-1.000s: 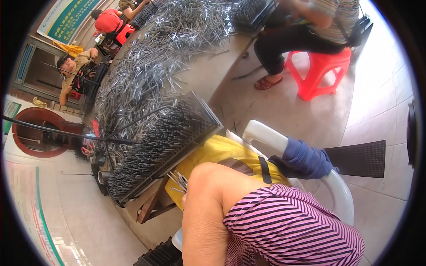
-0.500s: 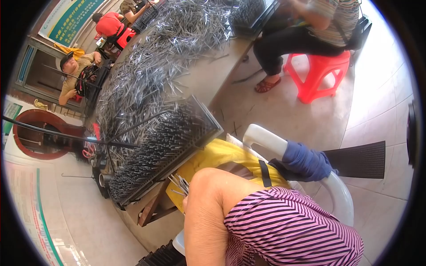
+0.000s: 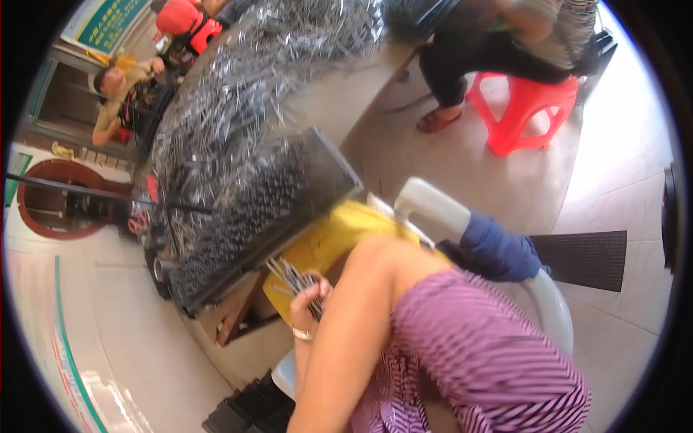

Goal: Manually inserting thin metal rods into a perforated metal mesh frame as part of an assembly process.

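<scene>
My left hand [image 3: 308, 297], with a pale band round its wrist, is closed round a bunch of thin grey metal rods [image 3: 283, 273]. The rods point up and left, beside the lower edge of a dark rack [image 3: 336, 173] packed with upright black rods [image 3: 234, 216]. My bent right arm [image 3: 361, 310], in a pink-and-black striped sleeve [image 3: 491, 332], crosses in front of my left forearm. Its elbow sticks forward and its forearm runs out at the lower edge, so my right hand is out of view. Yellow cloth [image 3: 354, 225] lies beneath the rack's near side.
Silvery metal strips [image 3: 238, 94] are heaped across the table [image 3: 354, 90]. A white chair arm [image 3: 433, 200], wrapped in blue cloth [image 3: 502, 247], stands at right. One person sits on a red stool [image 3: 530, 112]; others work at far left. Black racks [image 3: 249, 411] lie below.
My left hand with the rods has come out from behind my right arm. The right elbow has shifted up and to the right, and the view has moved slightly.
</scene>
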### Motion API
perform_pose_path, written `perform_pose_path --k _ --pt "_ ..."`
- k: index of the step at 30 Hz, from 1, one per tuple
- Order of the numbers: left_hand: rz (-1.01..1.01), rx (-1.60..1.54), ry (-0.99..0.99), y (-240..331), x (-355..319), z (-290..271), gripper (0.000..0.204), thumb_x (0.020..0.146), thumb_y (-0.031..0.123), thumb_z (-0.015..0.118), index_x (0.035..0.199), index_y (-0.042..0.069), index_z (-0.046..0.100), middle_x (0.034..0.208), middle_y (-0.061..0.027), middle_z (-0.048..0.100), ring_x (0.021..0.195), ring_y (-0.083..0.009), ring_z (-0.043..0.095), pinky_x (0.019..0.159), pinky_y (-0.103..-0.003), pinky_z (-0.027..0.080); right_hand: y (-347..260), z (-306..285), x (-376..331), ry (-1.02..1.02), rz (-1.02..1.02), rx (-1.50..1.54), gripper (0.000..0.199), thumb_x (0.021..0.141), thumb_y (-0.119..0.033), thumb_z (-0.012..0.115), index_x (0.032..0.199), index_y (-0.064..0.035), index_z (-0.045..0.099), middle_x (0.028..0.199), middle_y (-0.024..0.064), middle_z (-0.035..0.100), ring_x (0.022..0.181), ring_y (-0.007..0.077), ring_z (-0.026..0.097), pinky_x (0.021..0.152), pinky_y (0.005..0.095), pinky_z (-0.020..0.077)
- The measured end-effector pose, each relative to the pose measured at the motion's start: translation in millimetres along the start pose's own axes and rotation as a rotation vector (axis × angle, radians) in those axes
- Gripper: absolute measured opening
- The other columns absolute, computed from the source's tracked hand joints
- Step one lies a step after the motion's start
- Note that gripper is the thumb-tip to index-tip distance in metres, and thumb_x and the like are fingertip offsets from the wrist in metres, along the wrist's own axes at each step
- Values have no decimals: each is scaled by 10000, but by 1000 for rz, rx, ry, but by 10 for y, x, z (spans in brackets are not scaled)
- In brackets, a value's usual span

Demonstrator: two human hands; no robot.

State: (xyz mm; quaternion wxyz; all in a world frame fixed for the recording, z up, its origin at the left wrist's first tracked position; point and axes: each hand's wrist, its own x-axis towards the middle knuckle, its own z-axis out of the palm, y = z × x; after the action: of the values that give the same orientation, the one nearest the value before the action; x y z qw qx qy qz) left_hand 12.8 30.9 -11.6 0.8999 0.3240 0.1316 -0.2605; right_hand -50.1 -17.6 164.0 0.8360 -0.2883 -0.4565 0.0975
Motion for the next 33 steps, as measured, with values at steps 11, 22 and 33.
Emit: perform_pose_path --k 11,22,33 --pt "220 -9 77 -83 76 205 134 800 121 489 876 11 496 729 -82 497 570 -157 459 528 -285 392 -693 -2091 -801 523 369 -699 263 755 39 575 1015 21 532 696 58 617 528 80 573 465 184 457" --pt "306 79 241 -220 98 344 226 739 33 547 946 7 462 680 -101 509 535 -187 497 485 -291 406 -612 -2960 -679 526 22 -1332 219 803 -13 541 1022 -1 532 749 44 632 565 47 526 526 167 439" --pt "235 225 170 -181 61 422 246 751 63 560 974 23 464 644 -88 466 505 -180 474 484 -308 419 -411 -2990 -403 411 -73 -1463 142 745 -30 551 881 -3 520 703 139 588 592 242 552 536 307 439"
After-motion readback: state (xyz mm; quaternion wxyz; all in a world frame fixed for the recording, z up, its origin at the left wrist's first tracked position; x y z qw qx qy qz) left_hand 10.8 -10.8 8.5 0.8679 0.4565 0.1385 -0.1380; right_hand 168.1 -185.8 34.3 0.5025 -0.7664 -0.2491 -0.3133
